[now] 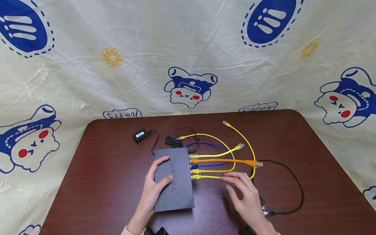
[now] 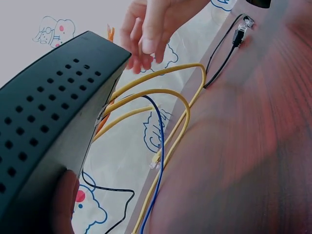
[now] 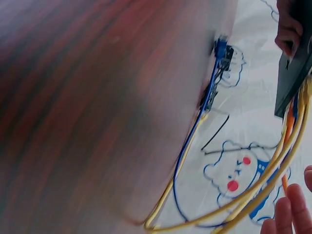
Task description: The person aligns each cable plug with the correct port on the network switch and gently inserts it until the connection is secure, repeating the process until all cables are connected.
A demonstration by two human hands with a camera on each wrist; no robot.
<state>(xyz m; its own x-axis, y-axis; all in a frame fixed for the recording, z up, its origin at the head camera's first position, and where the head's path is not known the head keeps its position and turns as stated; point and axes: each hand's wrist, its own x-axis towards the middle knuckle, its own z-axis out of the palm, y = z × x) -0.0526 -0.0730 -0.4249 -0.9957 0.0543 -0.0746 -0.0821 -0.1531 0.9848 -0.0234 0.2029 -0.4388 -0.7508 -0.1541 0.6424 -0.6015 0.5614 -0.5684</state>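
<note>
My left hand (image 1: 151, 189) grips a dark grey TP-LINK network switch (image 1: 183, 195) by its left edge, thumb and index finger on the top face. In the left wrist view the switch's vented side (image 2: 48, 102) is raised above the table. Along its right side several network cables are plugged in: yellow ones (image 1: 208, 177), an orange one (image 1: 220, 160) and a blue one (image 1: 210, 165). My right hand (image 1: 245, 195) is spread loosely, fingertips right at the nearest yellow cable, overlapping it in the head view. It grips nothing.
A black power adapter (image 1: 141, 135) lies behind the switch, beside a bundled black cord (image 1: 174, 142). One yellow cable's loose plug (image 1: 226, 123) points to the back. To the right a black cable (image 1: 302, 195) loops on the brown table (image 1: 320, 182). A printed cloth (image 1: 141, 85) hangs behind.
</note>
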